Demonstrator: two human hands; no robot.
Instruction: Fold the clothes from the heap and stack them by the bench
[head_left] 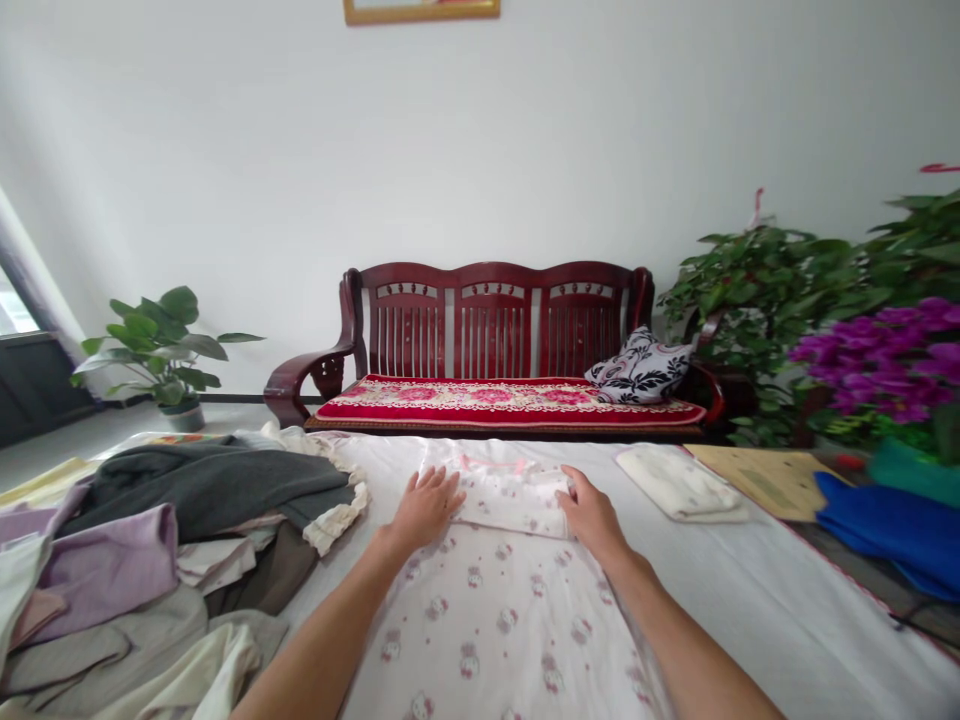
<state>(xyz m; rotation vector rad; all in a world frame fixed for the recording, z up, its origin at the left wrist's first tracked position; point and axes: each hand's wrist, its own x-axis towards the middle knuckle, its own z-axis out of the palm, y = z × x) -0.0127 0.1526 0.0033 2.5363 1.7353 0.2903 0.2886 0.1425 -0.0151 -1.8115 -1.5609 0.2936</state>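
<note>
A white child's top (517,610) with small cartoon cat prints and a pink neckline lies spread out in front of me. One sleeve (510,508) is laid across its upper part, below the neckline. My left hand (426,508) rests flat at the left end of that sleeve, fingers outstretched. At the right, my right hand (591,508) pinches the sleeve's end between thumb and fingers. The lower end of the top runs out of view toward me.
A heap of loose clothes (225,490) lies at the left on the white-covered table (757,590). A folded white garment (681,482), a tan board (757,478) and blue cloth (892,530) are at the right. Behind stand a wooden bench (491,320) and plants (780,300).
</note>
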